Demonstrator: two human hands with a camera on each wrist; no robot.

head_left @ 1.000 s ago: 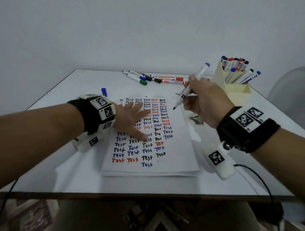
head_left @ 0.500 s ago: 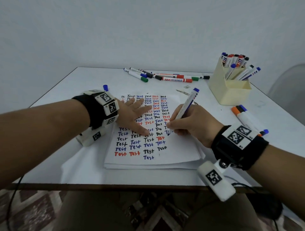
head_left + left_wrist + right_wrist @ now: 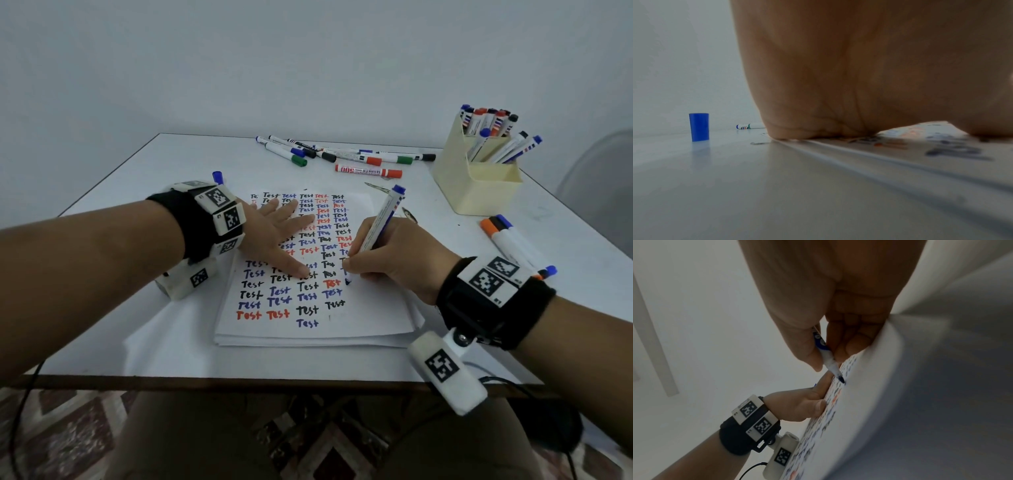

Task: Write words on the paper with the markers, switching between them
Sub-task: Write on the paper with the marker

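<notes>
A white paper [image 3: 370,315] covered in rows of "Test" in black, blue and red lies on a stack at the table's middle. My left hand [image 3: 277,236] lies flat on its left half, fingers spread and straight; the left wrist view shows my palm [image 3: 859,81] pressing the paper's edge [image 3: 900,155]. My right hand [image 3: 387,260] pinches a blue marker [image 3: 382,226] in a writing grip, its tip on the paper at the right column. In the right wrist view the marker [image 3: 828,356] touches the sheet [image 3: 851,394] just beyond my left hand [image 3: 807,404].
A blue cap [image 3: 218,177] stands upright behind my left wrist, also seen as the cap [image 3: 699,127]. Several markers [image 3: 342,156] lie at the table's back. A cream holder [image 3: 476,185] with several markers stands back right. Two or three markers [image 3: 513,245] lie at the right.
My right hand came down from above the page's top right to the right column, and the marker tip now touches the paper. The left hand stayed flat on the sheet.
</notes>
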